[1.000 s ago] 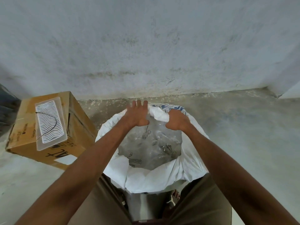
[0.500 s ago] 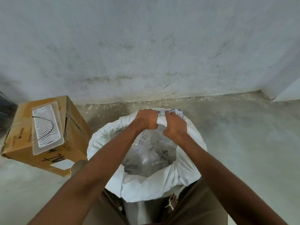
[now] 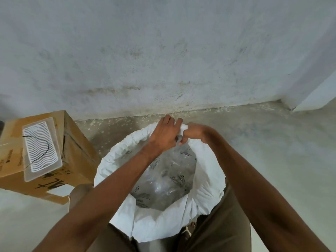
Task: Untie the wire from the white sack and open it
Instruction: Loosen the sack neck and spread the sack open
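Head view | white sack (image 3: 209, 182) stands on the floor between my knees, mouth now rolled wide, clear liner bag (image 3: 163, 179) exposed | left hand (image 3: 164, 136) and right hand (image 3: 195, 132), apart a second ago, now closed together on the far rim | wire (image 3: 39, 151) lies on the lid atop the cardboard box (image 3: 72, 142) | opening nearly done.

White woven sack (image 3: 209, 193): looked like matt plastic cloth, its rolled rim crumpled under both hands.
Clear plastic liner (image 3: 163, 180): glossy, creased film with dark print, below the hands inside the sack.
Brown cardboard box (image 3: 72, 142): matt paperboard, left of the left hand (image 3: 166, 135).
Translucent plastic lid (image 3: 41, 148): smooth, faintly shiny, on the box.
Thin black wire (image 3: 42, 155): dull, lay across the lid.
Grey wall (image 3: 163, 51): rough, stained plaster beyond the hands.
Floor (image 3: 272, 142): matt, speckled concrete.
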`<state>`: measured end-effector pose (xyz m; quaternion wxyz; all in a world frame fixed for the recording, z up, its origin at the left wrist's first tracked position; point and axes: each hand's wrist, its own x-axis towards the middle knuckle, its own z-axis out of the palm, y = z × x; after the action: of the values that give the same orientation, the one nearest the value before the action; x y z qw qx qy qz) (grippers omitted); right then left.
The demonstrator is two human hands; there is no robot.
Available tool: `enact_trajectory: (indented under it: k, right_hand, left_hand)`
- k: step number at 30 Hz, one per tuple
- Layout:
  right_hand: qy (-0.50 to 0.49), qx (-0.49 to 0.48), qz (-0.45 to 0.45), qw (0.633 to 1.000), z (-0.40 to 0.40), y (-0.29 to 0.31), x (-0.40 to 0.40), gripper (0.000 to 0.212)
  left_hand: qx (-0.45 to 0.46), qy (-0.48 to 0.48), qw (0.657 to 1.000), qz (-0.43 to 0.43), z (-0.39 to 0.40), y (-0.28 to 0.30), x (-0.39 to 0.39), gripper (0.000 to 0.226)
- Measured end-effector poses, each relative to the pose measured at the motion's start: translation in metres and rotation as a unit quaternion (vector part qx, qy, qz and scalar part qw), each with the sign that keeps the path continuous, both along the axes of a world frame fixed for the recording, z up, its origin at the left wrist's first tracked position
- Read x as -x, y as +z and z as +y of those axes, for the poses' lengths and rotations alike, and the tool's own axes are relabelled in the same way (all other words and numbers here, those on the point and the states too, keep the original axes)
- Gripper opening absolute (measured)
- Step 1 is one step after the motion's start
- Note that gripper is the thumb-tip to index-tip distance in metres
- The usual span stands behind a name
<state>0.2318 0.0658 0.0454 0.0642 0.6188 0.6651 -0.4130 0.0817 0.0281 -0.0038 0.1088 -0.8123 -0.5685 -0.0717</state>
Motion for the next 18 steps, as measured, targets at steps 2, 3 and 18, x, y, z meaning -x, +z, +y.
enact_trajectory:
  k: [2, 3, 18]
  right_hand:
    - [0.019, -0.017, -0.018, 0.999, 0.001, -0.013, 0.001, 0.057]
    - [0.021, -0.051, -0.027, 0.998, 0.0, -0.022, 0.002, 0.058]
    - [-0.086, -0.014, 0.09, 0.992, -0.015, -0.025, -0.011, 0.045]
  left_hand:
    - [0.064, 0.038, 0.997, -0.036, 0.002, 0.001, -0.003, 0.051]
    - [0.104, 0.064, 0.991, -0.047, 0.005, 0.004, -0.004, 0.041]
    - [0.104, -0.054, 0.992, 0.053, 0.013, 0.006, -0.016, 0.081]
